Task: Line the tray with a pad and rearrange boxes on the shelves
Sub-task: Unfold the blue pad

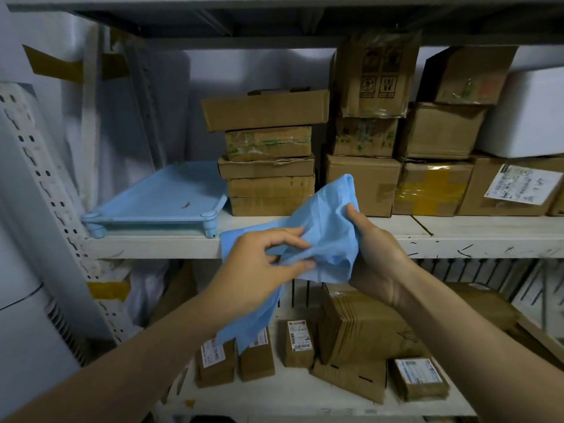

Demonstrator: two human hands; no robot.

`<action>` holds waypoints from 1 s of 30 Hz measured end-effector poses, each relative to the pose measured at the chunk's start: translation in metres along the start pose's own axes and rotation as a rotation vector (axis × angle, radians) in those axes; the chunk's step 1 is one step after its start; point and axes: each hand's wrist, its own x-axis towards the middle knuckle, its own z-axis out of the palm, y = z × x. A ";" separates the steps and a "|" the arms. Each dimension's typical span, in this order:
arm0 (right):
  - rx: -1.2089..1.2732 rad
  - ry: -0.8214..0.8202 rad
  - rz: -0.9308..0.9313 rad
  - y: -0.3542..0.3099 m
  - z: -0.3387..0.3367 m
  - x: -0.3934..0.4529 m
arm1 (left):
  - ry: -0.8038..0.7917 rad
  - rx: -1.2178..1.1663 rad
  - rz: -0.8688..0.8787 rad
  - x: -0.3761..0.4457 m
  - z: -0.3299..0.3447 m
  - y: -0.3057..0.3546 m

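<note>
Stacked cardboard boxes are shelved behind both grips; blue tray stands up-left of them. Crumpled blue pad is pinched between left hand and right hand, fingers curled round it.

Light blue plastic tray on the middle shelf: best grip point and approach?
Take the light blue plastic tray by its raised front rim, coming from the open front of the white shelf. The stack of cardboard boxes blocks its right end, and its short feet lift the rim for fingers.
</note>
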 end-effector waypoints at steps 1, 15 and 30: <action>-0.016 0.001 -0.009 0.001 0.000 -0.001 | 0.015 -0.055 -0.015 0.002 -0.004 0.001; -0.788 0.161 -0.159 0.007 -0.056 0.007 | 0.214 -0.374 -0.448 0.012 -0.053 -0.002; -0.853 -0.255 -0.203 0.034 0.014 -0.027 | 0.200 -0.449 -0.697 0.014 -0.024 -0.011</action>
